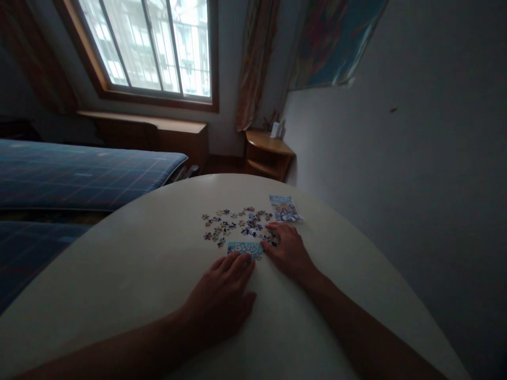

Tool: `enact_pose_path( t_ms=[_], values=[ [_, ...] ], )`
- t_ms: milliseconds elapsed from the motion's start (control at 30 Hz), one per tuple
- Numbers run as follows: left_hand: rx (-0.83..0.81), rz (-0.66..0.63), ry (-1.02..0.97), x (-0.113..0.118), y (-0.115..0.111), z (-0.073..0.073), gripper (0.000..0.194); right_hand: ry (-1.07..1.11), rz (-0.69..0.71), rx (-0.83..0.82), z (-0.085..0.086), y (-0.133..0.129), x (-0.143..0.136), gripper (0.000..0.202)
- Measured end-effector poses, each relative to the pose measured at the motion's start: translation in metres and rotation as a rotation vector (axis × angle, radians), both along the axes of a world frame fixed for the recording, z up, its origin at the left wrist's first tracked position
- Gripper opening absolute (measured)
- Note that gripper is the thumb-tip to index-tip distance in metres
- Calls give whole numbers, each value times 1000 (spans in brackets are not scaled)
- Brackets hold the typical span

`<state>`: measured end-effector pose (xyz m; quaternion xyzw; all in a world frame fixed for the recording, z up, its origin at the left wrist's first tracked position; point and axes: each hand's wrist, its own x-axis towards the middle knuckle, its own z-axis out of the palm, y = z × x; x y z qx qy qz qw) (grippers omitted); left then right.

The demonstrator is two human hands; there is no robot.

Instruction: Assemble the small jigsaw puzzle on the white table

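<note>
A partly joined jigsaw puzzle (244, 247), a light-blue strip with large pale lettering, lies on the round white table (130, 274). My left hand (225, 293) rests palm down at its near edge, fingers stretched out and touching or covering its lower part. To the strip's right is my right hand (288, 248), its thumb by the strip's right end and its fingers spread over loose pieces. Several loose jigsaw pieces (224, 226) are scattered just beyond the strip. Behind my right hand lies a printed picture sheet (285, 209). What is under my fingertips is partly hidden.
A bed with a blue plaid mattress (87, 174) stands to the left of the table. The pale wall (376, 158) runs along the right side. Beyond the table are a corner shelf (269, 145), a wooden desk (170, 124) and a barred window (150, 47).
</note>
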<state>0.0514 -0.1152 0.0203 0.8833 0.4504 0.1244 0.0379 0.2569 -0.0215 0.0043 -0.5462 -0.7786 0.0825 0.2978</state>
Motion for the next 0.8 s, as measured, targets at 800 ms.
enact_pose_path(
  t_ms=[800],
  values=[
    [17, 266, 94, 3, -7, 1, 65, -20, -6, -8, -1, 2, 3, 38]
  ],
)
